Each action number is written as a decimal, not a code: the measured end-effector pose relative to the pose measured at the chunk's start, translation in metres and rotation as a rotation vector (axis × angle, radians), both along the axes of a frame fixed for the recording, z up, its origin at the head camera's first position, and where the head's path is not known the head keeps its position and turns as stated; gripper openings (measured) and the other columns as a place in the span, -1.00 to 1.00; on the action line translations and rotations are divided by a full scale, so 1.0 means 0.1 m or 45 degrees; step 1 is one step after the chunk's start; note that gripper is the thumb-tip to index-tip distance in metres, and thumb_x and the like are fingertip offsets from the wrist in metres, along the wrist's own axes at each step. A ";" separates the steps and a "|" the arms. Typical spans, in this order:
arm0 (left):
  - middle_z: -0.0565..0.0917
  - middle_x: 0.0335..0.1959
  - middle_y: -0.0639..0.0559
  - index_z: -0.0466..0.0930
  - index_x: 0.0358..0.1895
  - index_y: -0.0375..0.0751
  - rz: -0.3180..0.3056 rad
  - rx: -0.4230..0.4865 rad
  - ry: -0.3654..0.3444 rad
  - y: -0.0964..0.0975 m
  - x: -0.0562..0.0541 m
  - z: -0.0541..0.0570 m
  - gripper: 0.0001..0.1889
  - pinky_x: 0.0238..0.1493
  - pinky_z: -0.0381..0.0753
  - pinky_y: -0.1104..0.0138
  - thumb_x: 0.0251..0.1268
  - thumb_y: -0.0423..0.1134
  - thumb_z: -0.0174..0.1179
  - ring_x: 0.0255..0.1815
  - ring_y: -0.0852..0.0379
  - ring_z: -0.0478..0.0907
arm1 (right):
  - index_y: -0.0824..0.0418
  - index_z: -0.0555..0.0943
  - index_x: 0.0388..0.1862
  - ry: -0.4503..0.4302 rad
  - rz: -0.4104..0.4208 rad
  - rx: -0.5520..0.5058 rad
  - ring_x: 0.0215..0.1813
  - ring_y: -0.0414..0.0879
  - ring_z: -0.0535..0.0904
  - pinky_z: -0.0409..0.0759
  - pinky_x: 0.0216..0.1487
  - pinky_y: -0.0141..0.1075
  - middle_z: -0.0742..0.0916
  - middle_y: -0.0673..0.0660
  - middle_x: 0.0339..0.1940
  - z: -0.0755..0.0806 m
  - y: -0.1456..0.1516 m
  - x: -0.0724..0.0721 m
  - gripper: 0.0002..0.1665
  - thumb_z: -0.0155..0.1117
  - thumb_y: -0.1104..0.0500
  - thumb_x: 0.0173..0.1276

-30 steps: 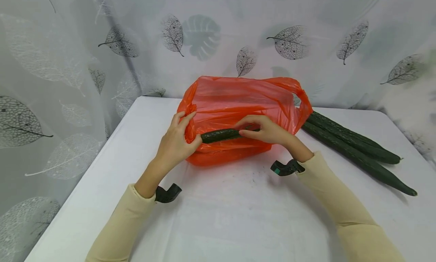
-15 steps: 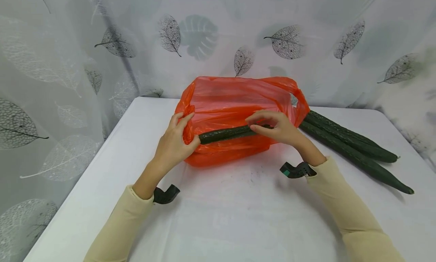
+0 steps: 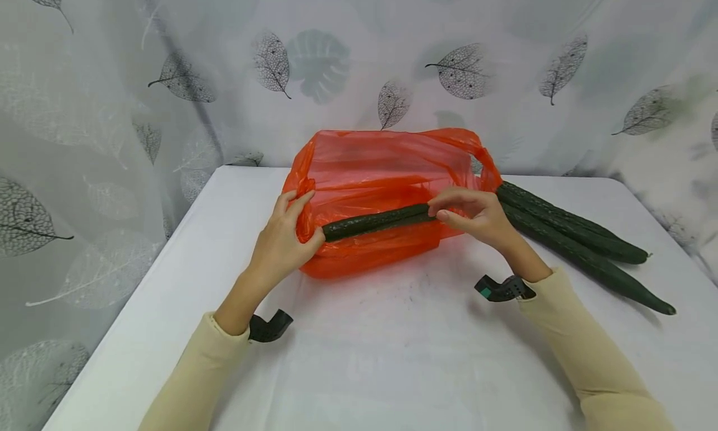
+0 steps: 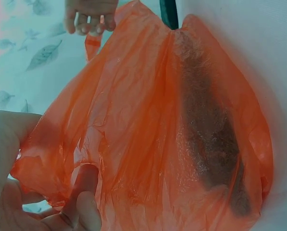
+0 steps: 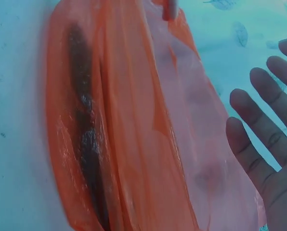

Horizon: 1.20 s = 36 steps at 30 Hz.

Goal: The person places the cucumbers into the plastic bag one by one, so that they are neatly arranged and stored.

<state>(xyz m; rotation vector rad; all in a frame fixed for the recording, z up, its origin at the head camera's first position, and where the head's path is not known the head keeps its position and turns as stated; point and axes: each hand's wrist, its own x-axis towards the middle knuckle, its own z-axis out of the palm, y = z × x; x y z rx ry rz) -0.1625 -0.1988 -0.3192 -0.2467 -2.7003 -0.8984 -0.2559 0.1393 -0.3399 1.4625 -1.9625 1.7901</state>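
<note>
An orange-red plastic bag (image 3: 387, 163) lies on its side, its mouth toward me. Dark green cucumber (image 3: 370, 223) shows in its opening; a line along it suggests two side by side. Through the thin film, the left wrist view shows the dark shape of the cucumber (image 4: 208, 125). My left hand (image 3: 280, 241) grips the bag's left edge, fingers and thumb around bunched film. At the cucumber's right end is my right hand (image 3: 477, 216); its fingers (image 5: 271, 103) look straight and spread in the right wrist view, holding nothing.
More long cucumbers (image 3: 583, 244) lie diagonally on the white table (image 3: 392, 356), right of the bag. A leaf-patterned curtain (image 3: 348, 70) hangs behind the table and along its left side. Each wrist carries a small black camera mount (image 3: 270, 326).
My right hand has drawn back to the right along the cucumber and come off it, uncovering more of its length. The left hand keeps its grip on the bag. The view has shifted slightly.
</note>
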 end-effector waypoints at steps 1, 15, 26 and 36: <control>0.24 0.39 -0.26 0.31 0.42 -0.24 0.003 -0.002 -0.002 0.00 0.01 -0.01 -0.33 0.01 0.58 -0.15 0.20 -0.17 0.14 0.19 -0.29 0.43 | 0.55 0.58 -0.09 0.004 0.004 -0.025 -0.10 -0.12 0.64 0.62 -0.01 -0.40 0.75 0.07 -0.17 -0.01 0.03 0.00 -0.75 0.25 0.40 0.30; 0.26 0.37 -0.25 0.32 0.41 -0.26 -0.019 0.008 0.005 0.02 0.00 -0.03 -0.34 -0.04 0.60 -0.14 0.20 -0.17 0.13 0.14 -0.28 0.46 | 0.49 0.68 -0.24 -0.023 -0.080 -0.212 -0.13 -0.06 0.62 0.66 -0.10 -0.39 0.75 0.18 -0.27 -0.06 0.43 0.01 -0.86 0.25 0.39 0.31; 0.25 0.38 -0.25 0.32 0.41 -0.25 -0.014 -0.001 0.002 0.01 -0.01 -0.01 -0.34 0.00 0.58 -0.15 0.19 -0.18 0.14 0.18 -0.28 0.44 | 0.63 0.61 -0.33 -0.096 -0.023 -0.360 -0.25 -0.01 0.65 0.67 -0.09 -0.34 0.75 0.23 -0.31 -0.17 0.71 -0.08 -0.80 0.18 0.41 0.35; 0.25 0.38 -0.25 0.32 0.41 -0.26 -0.018 -0.001 -0.002 0.00 -0.01 -0.03 -0.34 -0.01 0.58 -0.16 0.20 -0.18 0.13 0.18 -0.28 0.45 | 0.54 0.65 -0.31 -0.235 -0.143 -0.364 -0.25 -0.03 0.65 0.65 -0.05 -0.36 0.74 0.23 -0.29 -0.30 0.91 -0.10 -0.73 -0.01 0.46 0.40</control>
